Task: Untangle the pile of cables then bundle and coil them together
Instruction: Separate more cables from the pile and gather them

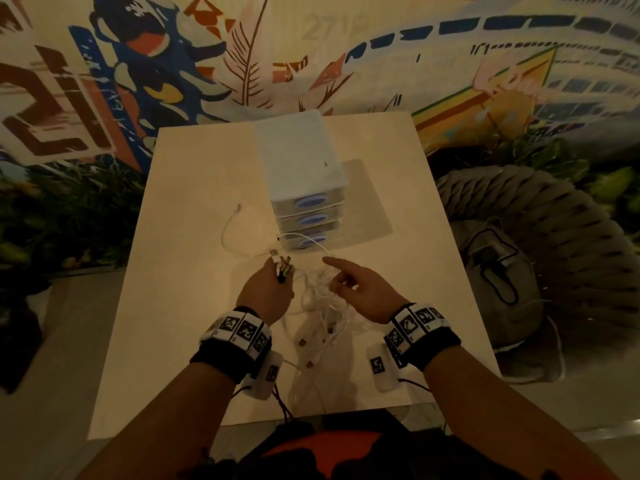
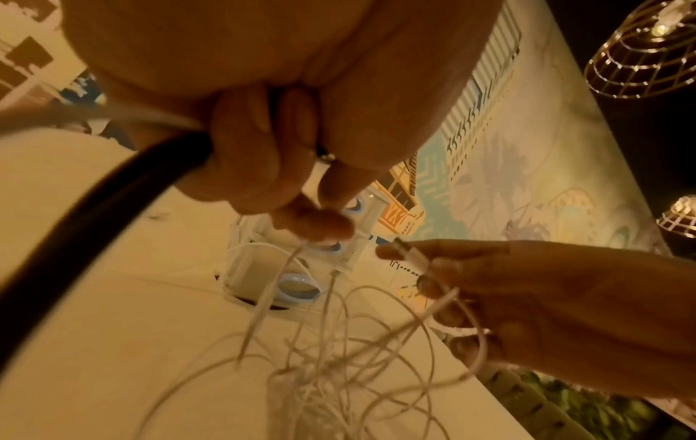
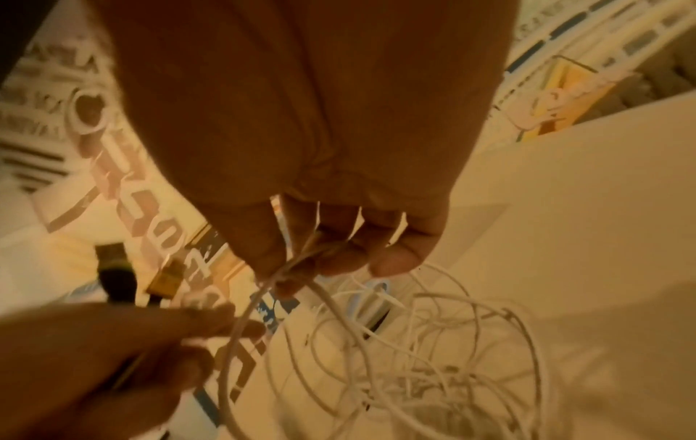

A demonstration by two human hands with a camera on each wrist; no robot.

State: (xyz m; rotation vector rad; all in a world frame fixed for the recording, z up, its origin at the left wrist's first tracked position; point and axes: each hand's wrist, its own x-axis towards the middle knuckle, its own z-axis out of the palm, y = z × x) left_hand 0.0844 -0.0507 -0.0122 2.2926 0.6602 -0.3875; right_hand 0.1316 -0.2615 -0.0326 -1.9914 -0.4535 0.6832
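A tangle of thin white cables [image 1: 322, 306] lies on the table between my hands, with loops trailing toward me. My left hand [image 1: 266, 289] grips a bunch of cable ends; their plugs [image 1: 282, 268] stick out above the fist. In the left wrist view its fingers [image 2: 244, 154] curl round a black cable [image 2: 94, 214] and white strands. My right hand [image 1: 360, 289] pinches a white cable [image 3: 301, 262] from the tangle, index finger pointing left. The left wrist view shows a connector [image 2: 410, 256] in that hand. One white cable end [image 1: 238, 206] lies loose on the table beyond.
A small white drawer unit [image 1: 304, 188] with blue handles stands on a clear mat [image 1: 370, 202] just beyond the hands. The pale table [image 1: 173, 306] has bare surface on the left. A woven rope seat [image 1: 519, 237] sits to the right, off the table.
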